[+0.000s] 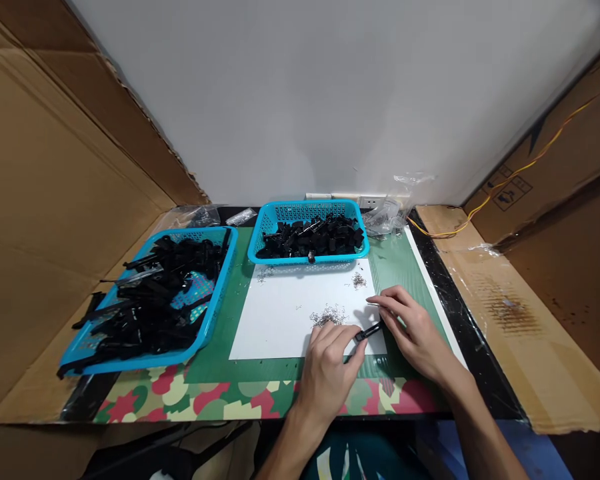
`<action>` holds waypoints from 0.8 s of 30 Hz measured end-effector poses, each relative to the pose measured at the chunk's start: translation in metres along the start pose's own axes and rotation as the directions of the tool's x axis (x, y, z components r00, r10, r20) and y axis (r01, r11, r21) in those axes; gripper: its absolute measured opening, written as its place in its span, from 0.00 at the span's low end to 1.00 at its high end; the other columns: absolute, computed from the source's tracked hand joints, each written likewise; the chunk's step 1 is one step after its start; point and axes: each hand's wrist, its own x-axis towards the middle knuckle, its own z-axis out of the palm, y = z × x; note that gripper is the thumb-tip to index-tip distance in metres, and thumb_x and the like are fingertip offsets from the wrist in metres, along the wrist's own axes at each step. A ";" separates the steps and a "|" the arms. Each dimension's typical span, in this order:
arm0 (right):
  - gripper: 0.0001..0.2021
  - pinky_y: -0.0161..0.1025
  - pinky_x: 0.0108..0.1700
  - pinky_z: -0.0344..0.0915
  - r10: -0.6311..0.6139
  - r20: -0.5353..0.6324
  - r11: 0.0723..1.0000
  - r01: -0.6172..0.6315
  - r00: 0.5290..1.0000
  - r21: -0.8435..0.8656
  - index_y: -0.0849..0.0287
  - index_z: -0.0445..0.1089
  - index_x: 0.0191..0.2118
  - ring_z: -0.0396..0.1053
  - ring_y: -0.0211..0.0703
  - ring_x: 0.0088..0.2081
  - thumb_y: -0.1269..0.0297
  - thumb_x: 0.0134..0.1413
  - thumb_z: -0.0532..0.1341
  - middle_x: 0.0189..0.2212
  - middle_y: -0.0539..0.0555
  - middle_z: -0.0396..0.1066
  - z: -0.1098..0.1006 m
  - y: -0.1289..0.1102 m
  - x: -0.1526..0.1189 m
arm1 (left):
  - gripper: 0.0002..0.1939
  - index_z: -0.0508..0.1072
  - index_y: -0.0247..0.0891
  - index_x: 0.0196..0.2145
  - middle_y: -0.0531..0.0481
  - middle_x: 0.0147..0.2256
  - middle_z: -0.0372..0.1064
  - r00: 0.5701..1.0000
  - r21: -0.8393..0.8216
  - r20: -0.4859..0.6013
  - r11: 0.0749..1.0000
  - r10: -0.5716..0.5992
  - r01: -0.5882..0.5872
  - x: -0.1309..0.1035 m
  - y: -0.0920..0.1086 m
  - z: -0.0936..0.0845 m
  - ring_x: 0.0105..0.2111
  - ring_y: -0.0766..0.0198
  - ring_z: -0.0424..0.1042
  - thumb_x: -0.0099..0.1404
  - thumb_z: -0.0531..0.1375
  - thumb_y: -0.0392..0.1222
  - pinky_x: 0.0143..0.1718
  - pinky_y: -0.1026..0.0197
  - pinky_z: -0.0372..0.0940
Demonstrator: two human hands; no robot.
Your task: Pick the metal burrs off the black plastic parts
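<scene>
left hand [329,357] pinching black part [370,331]

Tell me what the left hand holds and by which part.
The left hand pinches a small black part by its left end, between thumb and fingers.

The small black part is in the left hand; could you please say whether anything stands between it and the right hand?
Nothing visible stands between the right hand and the small black part; the left hand pinches its opposite end.
</scene>
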 end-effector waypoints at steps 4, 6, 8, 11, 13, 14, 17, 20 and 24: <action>0.16 0.45 0.49 0.73 -0.093 -0.028 0.994 0.091 0.995 -0.064 0.50 0.80 0.52 0.75 0.49 0.48 0.70 0.73 0.55 0.46 0.58 0.76 0.003 0.004 0.002 | 0.07 0.78 0.39 0.47 0.47 0.41 0.81 1.000 0.029 -0.004 0.999 0.015 -0.015 -0.001 0.001 0.000 0.41 0.54 0.74 0.72 0.64 0.36 0.41 0.53 0.60; 0.13 0.46 0.48 0.74 -0.082 -0.104 0.997 0.080 0.991 -0.018 0.52 0.81 0.48 0.78 0.49 0.46 0.69 0.71 0.59 0.44 0.58 0.79 0.006 0.002 0.000 | 0.07 0.78 0.39 0.47 0.47 0.41 0.81 1.000 0.051 -0.010 0.998 0.029 -0.028 -0.002 0.002 0.000 0.40 0.53 0.74 0.72 0.64 0.36 0.41 0.52 0.61; 0.08 0.44 0.44 0.77 0.019 -0.181 0.996 -0.002 0.983 0.093 0.55 0.81 0.47 0.80 0.49 0.42 0.66 0.68 0.65 0.41 0.57 0.82 0.009 -0.004 -0.003 | 0.08 0.78 0.38 0.47 0.47 0.41 0.81 0.999 0.067 -0.019 0.997 0.041 -0.039 -0.003 0.003 0.000 0.40 0.53 0.73 0.72 0.64 0.35 0.41 0.52 0.61; 0.07 0.40 0.37 0.78 0.210 -0.182 0.956 -0.163 0.961 0.246 0.57 0.81 0.43 0.82 0.48 0.33 0.62 0.62 0.70 0.35 0.56 0.84 0.015 -0.016 -0.005 | 0.07 0.79 0.39 0.46 0.47 0.41 0.81 0.998 0.076 -0.036 0.996 0.051 -0.048 -0.003 0.004 0.001 0.40 0.53 0.73 0.71 0.64 0.35 0.40 0.52 0.61; 0.08 0.39 0.35 0.78 0.266 -0.140 0.934 -0.219 0.954 0.282 0.58 0.81 0.43 0.82 0.47 0.31 0.61 0.61 0.70 0.32 0.55 0.84 0.019 -0.020 -0.006 | 0.07 0.79 0.39 0.45 0.48 0.40 0.81 0.997 0.072 -0.053 0.996 0.055 -0.051 -0.003 0.004 0.002 0.39 0.54 0.73 0.70 0.65 0.34 0.40 0.52 0.60; 0.09 0.39 0.35 0.78 0.272 -0.123 0.931 -0.228 0.955 0.285 0.57 0.81 0.44 0.82 0.47 0.31 0.61 0.61 0.70 0.32 0.54 0.84 0.020 -0.021 -0.006 | 0.06 0.79 0.39 0.44 0.49 0.40 0.81 0.997 0.070 -0.060 0.996 0.055 -0.050 -0.003 0.004 0.003 0.39 0.54 0.72 0.69 0.65 0.33 0.40 0.52 0.60; 0.08 0.38 0.36 0.78 0.246 -0.109 0.944 -0.213 0.963 0.252 0.56 0.82 0.44 0.82 0.46 0.32 0.61 0.61 0.70 0.33 0.54 0.84 0.022 -0.020 -0.006 | 0.06 0.78 0.39 0.43 0.50 0.38 0.80 0.996 0.064 -0.068 0.996 0.059 -0.054 -0.003 0.005 0.004 0.37 0.55 0.71 0.69 0.65 0.32 0.39 0.52 0.59; 0.06 0.38 0.37 0.77 0.198 -0.119 0.966 -0.173 0.973 0.191 0.56 0.81 0.41 0.82 0.46 0.32 0.62 0.61 0.70 0.34 0.54 0.84 0.022 -0.017 -0.004 | 0.06 0.78 0.39 0.42 0.51 0.38 0.80 0.996 0.065 -0.069 0.996 0.059 -0.055 -0.003 0.005 0.004 0.37 0.56 0.71 0.68 0.65 0.31 0.39 0.52 0.59; 0.06 0.36 0.35 0.73 0.157 -0.089 0.981 -0.145 0.984 0.128 0.57 0.79 0.36 0.79 0.43 0.30 0.62 0.64 0.68 0.32 0.52 0.82 0.021 -0.019 -0.002 | 0.06 0.78 0.39 0.41 0.51 0.36 0.80 0.996 0.075 -0.067 0.996 0.057 -0.052 -0.004 0.006 0.002 0.36 0.56 0.71 0.68 0.65 0.31 0.38 0.52 0.59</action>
